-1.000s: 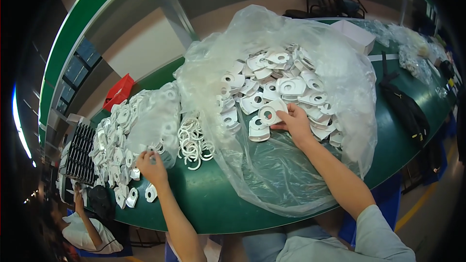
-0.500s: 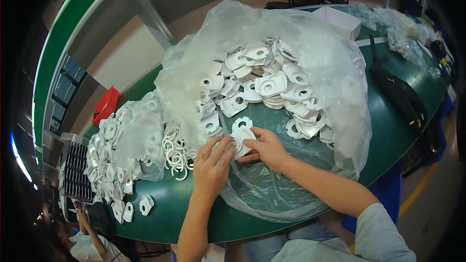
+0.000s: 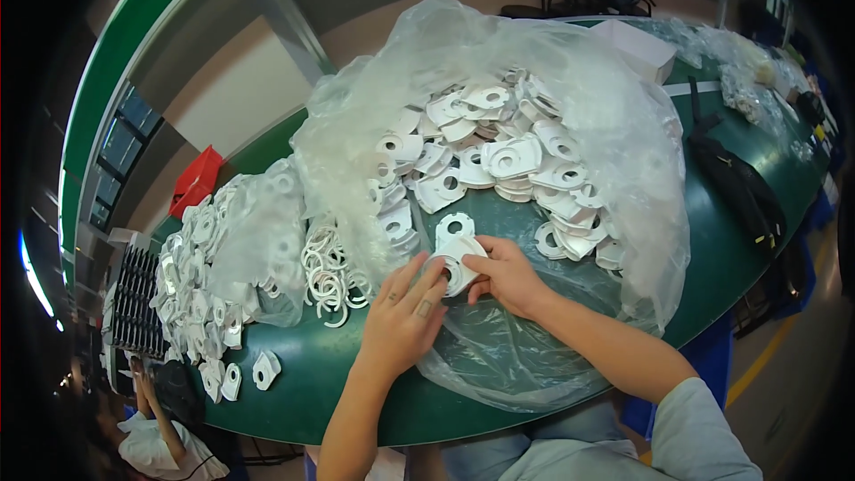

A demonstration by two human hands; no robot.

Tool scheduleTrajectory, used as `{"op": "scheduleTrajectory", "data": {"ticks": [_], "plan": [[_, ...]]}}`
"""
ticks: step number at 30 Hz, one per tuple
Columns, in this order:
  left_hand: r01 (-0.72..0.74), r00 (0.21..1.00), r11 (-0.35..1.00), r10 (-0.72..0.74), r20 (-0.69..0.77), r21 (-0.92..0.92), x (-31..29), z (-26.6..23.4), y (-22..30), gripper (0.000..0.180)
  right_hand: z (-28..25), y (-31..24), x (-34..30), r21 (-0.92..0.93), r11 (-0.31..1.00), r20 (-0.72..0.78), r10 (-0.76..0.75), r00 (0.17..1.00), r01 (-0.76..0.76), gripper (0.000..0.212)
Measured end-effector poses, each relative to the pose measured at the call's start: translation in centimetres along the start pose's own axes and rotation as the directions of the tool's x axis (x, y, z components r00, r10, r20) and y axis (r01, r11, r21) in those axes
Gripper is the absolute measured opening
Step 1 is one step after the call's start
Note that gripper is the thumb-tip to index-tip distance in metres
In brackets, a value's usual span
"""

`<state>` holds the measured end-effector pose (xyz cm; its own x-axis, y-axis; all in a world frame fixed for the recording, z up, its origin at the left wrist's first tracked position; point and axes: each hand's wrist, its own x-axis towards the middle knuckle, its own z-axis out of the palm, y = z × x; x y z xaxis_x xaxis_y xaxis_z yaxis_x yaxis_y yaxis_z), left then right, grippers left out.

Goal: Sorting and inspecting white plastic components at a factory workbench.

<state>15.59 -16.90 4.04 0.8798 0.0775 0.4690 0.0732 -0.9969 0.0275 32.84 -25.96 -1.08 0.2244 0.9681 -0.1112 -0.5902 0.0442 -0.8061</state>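
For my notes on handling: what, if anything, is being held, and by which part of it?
A white holed part: the right grip pinches its broad end; the left grip is at the holed end, hold unclear.

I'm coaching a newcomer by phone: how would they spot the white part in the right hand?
On the green table, find the large cloudy plastic bag with white parts heaped in it. Toward its near side, the right hand grips one white part; unlike the heaped ones, it is held, not lying loose.
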Motion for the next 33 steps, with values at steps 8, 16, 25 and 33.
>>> {"op": "scheduleTrajectory", "data": {"ticks": [8,16,25,33], "plan": [[0.118,0.989,0.979,-0.130,-0.064,-0.167,-0.3,-3.3,-1.1,0.036,1.4,-1.6,-0.8,-0.016,0.999,-0.062,0.031,0.998,-0.032,0.031],[0.765,0.622,0.630,-0.777,-0.102,-0.133,-7.8,-6.5,-8.5,0.023,1.5,-1.2,-0.6,0.014,1.000,-0.050,0.007,0.999,-0.006,0.031],[0.803,0.542,0.521,-0.840,-0.010,-0.289,-7.7,-5.2,-9.4,0.019,1.2,-0.5,-0.4,0.001,0.999,-0.025,-0.034,0.999,0.034,0.032],[0.553,0.241,0.249,-0.961,-0.133,-0.796,-7.7,-4.2,-10.3,0.015,1.0,-0.9,-0.7,-0.008,0.999,-0.011,-0.045,0.999,0.045,0.033]]}}
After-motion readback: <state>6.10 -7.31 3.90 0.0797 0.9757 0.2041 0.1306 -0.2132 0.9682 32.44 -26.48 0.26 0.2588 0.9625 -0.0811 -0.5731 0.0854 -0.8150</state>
